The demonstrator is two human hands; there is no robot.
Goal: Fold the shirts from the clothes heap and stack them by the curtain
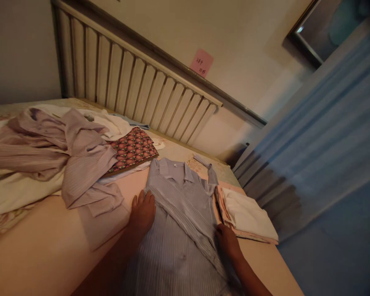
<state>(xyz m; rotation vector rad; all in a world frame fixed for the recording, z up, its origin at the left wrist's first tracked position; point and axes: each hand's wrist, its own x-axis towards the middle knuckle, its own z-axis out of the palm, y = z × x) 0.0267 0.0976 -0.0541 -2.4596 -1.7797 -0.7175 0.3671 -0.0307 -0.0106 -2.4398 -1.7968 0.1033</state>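
Observation:
A grey-blue ribbed button shirt (185, 230) lies spread on the pink bed cover, collar at the far end. One sleeve runs diagonally across its front; the other sticks out past the shoulder at the upper right. My left hand (143, 211) rests flat at the shirt's left edge, fingers stretched out. At the right edge, my right hand (230, 243) has its fingers curled in and pressed together on the shirt's cloth. The shirt's lower end runs out of view.
To the left lies a heap of mauve ribbed clothes (77, 144), beside a red patterned cloth (134, 148). Folded white and peach clothes (249, 216) are stacked at the right. A radiator (132, 78) stands behind the bed; a blue curtain (323, 144) hangs at the right.

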